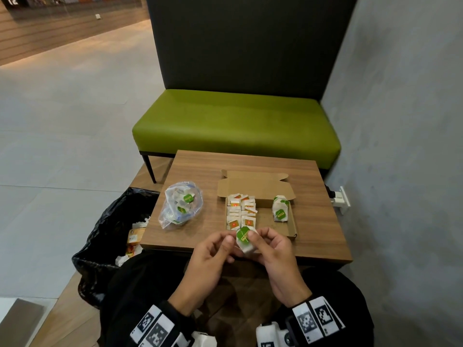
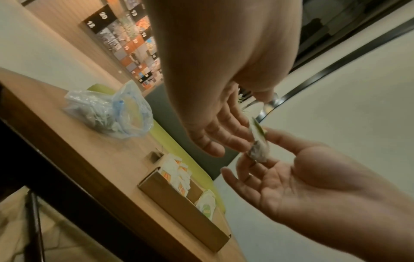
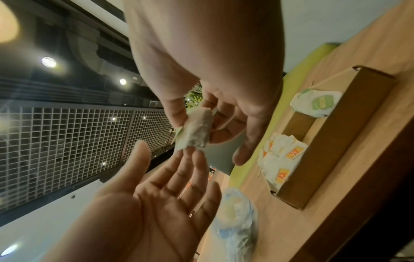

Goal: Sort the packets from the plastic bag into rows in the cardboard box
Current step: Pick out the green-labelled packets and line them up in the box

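While you sit at the wooden table (image 1: pixel 200 169), your two hands meet just above its near edge, and a green-labelled packet (image 1: pixel 244 238) is between them. Your right hand (image 1: pixel 275 256) pinches that packet with thumb and fingertips; in the right wrist view the thumb and forefinger close on its white paper body. Your left hand (image 1: pixel 210 256) is at the packet's other side with its fingers loosely extended, the fingertips (image 3: pixel 197 157) touching or nearly touching the lower edge; you cannot tell from any view whether they truly grip it.

Just beyond your hands lies the cardboard box (image 1: pixel 292 229), its lid flap folded back flat on the table. On the box's left side, orange-labelled packets (image 1: pixel 241 212) stand packed in rows. On its right side a short stack of green-labelled packets (image 1: pixel 280 209) stands against the wall, with bare cardboard between the two groups.

To the left of the box, apart from it, sits the clear plastic bag (image 1: pixel 179 209), crumpled and open, with more packets showing inside, two of them green-labelled.

A black rubbish bag (image 1: pixel 110 231) stands on the floor beside the table's left edge, holding scraps of paper. Behind the table is a green bench (image 1: pixel 235 121).
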The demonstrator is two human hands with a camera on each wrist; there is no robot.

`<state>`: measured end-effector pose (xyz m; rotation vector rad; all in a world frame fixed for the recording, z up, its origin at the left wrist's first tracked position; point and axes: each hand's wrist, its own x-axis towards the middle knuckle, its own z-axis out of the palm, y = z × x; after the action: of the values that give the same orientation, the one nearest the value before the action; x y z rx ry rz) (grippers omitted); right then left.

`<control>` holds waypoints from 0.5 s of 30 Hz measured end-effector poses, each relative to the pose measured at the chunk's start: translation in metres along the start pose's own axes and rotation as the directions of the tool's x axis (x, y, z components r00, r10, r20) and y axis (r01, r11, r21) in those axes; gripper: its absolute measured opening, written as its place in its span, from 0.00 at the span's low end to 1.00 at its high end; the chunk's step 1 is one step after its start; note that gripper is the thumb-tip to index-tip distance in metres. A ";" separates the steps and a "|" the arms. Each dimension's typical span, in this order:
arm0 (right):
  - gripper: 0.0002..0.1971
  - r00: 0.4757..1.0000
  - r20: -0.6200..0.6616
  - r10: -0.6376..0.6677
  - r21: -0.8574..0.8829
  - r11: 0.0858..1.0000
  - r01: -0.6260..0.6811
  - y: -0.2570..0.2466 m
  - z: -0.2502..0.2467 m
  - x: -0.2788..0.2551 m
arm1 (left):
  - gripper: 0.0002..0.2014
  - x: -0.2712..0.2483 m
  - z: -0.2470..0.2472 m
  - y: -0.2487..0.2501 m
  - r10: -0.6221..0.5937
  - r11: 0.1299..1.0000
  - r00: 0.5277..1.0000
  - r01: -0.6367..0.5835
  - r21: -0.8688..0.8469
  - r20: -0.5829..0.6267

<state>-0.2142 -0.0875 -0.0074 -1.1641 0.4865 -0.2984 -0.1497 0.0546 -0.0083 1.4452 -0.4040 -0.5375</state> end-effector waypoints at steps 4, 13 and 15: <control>0.07 1.000 -0.010 0.008 -0.010 1.000 -0.008 0.006 0.001 -0.001 | 0.08 0.004 0.009 -0.003 -0.010 1.000 0.998 0.011 0.017 -0.061; 0.03 0.993 0.103 -0.049 -0.357 0.931 0.083 0.003 -0.022 0.011 | 0.06 0.026 -0.003 -0.004 -0.005 0.937 0.995 -0.028 0.347 0.095; 0.04 0.996 0.075 -0.056 -0.315 0.946 0.077 0.003 -0.025 0.016 | 0.08 0.032 -0.004 -0.006 -0.027 0.948 0.993 -0.010 0.317 0.111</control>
<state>-0.2139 -0.1139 -0.0213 -1.5024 0.4488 -0.2441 -0.1221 0.0397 -0.0161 1.7304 -0.5962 -0.5822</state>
